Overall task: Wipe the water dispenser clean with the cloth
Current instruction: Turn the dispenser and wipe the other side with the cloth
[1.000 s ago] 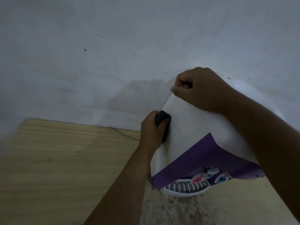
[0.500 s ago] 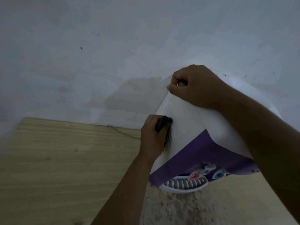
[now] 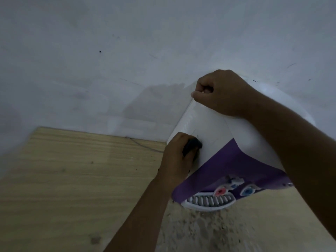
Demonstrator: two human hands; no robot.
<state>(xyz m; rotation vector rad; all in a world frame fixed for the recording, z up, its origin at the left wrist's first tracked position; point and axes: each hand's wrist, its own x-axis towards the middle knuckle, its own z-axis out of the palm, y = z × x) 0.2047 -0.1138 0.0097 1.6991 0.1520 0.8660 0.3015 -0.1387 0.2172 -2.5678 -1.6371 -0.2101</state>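
A white water dispenser (image 3: 211, 131) with a purple front panel stands at the right, its red and blue taps and white drip tray facing down the frame. My left hand (image 3: 177, 155) presses a small dark cloth (image 3: 191, 145) against the dispenser's white left side, just above the purple band. My right hand (image 3: 221, 92) is clenched over the top left rear corner of the dispenser and holds it. Most of the cloth is hidden inside my left fist.
The dispenser stands on a light wooden tabletop (image 3: 72, 179) against a pale wall (image 3: 127, 51). A thin cable (image 3: 143, 146) runs along the wall's foot behind it. The surface under the drip tray (image 3: 209, 206) is speckled and rough-looking.
My left hand has slid the cloth down the dispenser's left side toward the purple band. My right hand has stayed on the top corner.
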